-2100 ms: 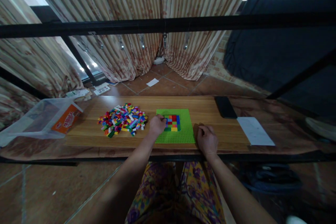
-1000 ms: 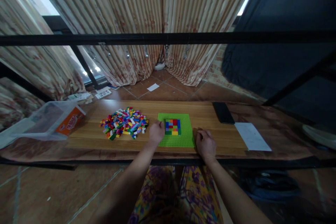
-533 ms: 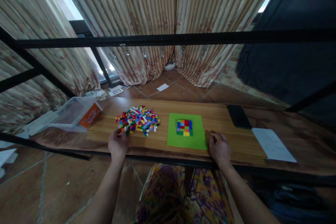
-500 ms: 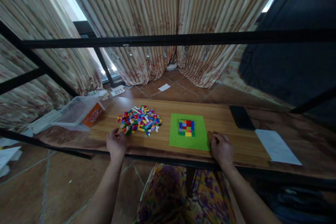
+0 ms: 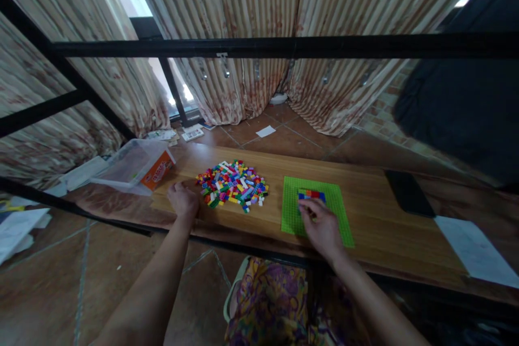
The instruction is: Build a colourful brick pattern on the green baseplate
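Note:
A pile of small coloured toy bricks (image 5: pixel 235 184) lies on the wooden board. Just left of it my left hand (image 5: pixel 183 200) rests on the board, fingers loosely curled, with no brick showing in them. To the right of the pile lies a green studded baseplate (image 5: pixel 292 216) bearing a low multicoloured brick build (image 5: pixel 314 194). Over the near part of this build is my right hand (image 5: pixel 322 227), thumb and fingers pinched together at its left side. Whatever sits between those fingertips is too small to make out. The hand covers most of the build.
A clear plastic box (image 5: pixel 121 167) with an orange label stands at the board's left end. Right of the baseplate lie a black phone-like slab (image 5: pixel 409 193) and a white paper sheet (image 5: pixel 478 248). A black metal bar (image 5: pixel 259 47) crosses beyond the board.
My right hand has moved from beside the baseplate's right edge to over the brick build. The left hand stays left of the pile, its fingers now slightly farther from the bricks. The view has shifted.

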The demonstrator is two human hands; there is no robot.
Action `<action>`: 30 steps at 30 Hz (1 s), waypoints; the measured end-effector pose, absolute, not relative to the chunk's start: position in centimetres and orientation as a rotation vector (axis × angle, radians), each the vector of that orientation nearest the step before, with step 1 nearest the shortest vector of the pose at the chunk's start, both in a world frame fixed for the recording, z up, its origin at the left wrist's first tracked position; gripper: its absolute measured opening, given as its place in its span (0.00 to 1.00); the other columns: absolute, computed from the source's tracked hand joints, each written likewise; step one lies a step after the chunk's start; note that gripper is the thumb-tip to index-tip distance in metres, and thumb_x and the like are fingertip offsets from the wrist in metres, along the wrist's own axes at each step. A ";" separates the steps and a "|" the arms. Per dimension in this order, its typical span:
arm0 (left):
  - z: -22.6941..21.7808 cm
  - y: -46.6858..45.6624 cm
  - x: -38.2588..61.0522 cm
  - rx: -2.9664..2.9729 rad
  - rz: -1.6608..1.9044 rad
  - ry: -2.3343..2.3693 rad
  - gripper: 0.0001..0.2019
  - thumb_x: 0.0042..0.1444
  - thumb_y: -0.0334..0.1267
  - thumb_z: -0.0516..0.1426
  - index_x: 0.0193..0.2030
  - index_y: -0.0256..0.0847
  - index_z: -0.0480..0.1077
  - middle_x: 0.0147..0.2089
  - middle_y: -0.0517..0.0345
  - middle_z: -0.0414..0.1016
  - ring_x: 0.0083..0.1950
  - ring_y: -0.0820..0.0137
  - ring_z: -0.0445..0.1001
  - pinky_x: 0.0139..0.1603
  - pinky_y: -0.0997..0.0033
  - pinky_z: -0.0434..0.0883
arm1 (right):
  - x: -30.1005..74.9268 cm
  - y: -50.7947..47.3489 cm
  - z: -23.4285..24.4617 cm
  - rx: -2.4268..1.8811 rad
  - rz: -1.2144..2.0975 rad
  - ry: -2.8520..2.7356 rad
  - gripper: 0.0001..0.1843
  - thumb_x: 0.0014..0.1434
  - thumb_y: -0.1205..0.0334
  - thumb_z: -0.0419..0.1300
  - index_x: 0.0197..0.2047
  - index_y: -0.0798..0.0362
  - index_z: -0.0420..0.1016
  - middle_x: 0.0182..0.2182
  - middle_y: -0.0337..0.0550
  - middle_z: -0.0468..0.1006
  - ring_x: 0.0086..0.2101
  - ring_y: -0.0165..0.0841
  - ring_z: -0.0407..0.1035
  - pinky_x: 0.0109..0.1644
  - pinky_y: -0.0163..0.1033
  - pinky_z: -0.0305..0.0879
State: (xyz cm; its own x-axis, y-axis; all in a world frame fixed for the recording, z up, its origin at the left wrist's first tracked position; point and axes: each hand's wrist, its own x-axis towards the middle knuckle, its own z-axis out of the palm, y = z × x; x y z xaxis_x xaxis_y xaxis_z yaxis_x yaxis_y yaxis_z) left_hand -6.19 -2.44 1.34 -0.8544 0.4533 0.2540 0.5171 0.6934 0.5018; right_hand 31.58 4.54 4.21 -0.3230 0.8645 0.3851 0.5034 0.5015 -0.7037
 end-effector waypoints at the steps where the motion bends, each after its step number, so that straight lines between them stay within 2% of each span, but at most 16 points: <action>1: 1.0 -2.2 -6.4 -0.828 -0.858 -2.782 0.19 0.54 0.30 0.51 0.53 0.28 0.67 0.56 0.34 0.66 0.61 0.50 0.62 0.62 0.53 0.59 | 29.7 4.6 4.6 -1.075 0.644 -2.035 0.14 0.63 0.59 0.51 0.42 0.50 0.78 0.41 0.47 0.78 0.42 0.37 0.72 0.48 0.42 0.67; 7: -0.1 -2.0 -6.6 -0.923 -0.717 -2.717 0.20 0.53 0.31 0.53 0.53 0.27 0.67 0.54 0.35 0.68 0.59 0.51 0.63 0.61 0.55 0.60 | 20.0 6.6 5.4 -1.046 0.682 -2.295 0.12 0.63 0.63 0.54 0.44 0.50 0.78 0.41 0.44 0.77 0.42 0.35 0.70 0.48 0.39 0.65; 13: -0.1 -2.1 -6.4 -0.904 -0.717 -2.755 0.19 0.54 0.32 0.53 0.52 0.31 0.68 0.55 0.38 0.68 0.58 0.52 0.64 0.59 0.55 0.62 | 13.5 8.5 5.0 -1.257 0.464 -2.525 0.11 0.61 0.62 0.55 0.40 0.53 0.79 0.43 0.50 0.75 0.46 0.40 0.68 0.50 0.41 0.62; 18: -0.2 -2.0 -6.5 -0.917 -0.699 -2.751 0.20 0.52 0.34 0.56 0.53 0.30 0.68 0.55 0.38 0.67 0.59 0.51 0.63 0.60 0.56 0.61 | 11.9 8.9 5.2 -1.465 0.535 -2.551 0.12 0.60 0.63 0.55 0.37 0.57 0.80 0.45 0.57 0.76 0.48 0.44 0.69 0.49 0.44 0.63; 22: -0.1 -1.9 -6.6 -0.932 -0.683 -2.760 0.22 0.51 0.37 0.58 0.52 0.30 0.67 0.55 0.37 0.67 0.59 0.50 0.62 0.60 0.54 0.61 | 11.9 9.3 5.2 -1.541 0.629 -2.519 0.13 0.60 0.61 0.56 0.41 0.58 0.79 0.46 0.59 0.76 0.49 0.45 0.69 0.50 0.44 0.63; 26: 0.1 -1.8 -6.6 -0.931 -0.668 -2.761 0.21 0.51 0.36 0.58 0.52 0.31 0.67 0.55 0.37 0.67 0.59 0.49 0.63 0.59 0.52 0.61 | 12.1 9.3 5.2 -1.552 0.663 -2.479 0.13 0.59 0.58 0.58 0.41 0.58 0.79 0.47 0.58 0.76 0.49 0.44 0.69 0.50 0.45 0.63; 30: 0.4 -1.8 -6.5 -0.926 -0.621 -2.772 0.17 0.54 0.33 0.55 0.51 0.28 0.68 0.53 0.36 0.69 0.57 0.51 0.64 0.60 0.56 0.61 | 12.6 9.0 5.3 -1.529 0.673 -2.450 0.12 0.59 0.58 0.59 0.40 0.58 0.78 0.48 0.57 0.76 0.49 0.42 0.70 0.50 0.43 0.64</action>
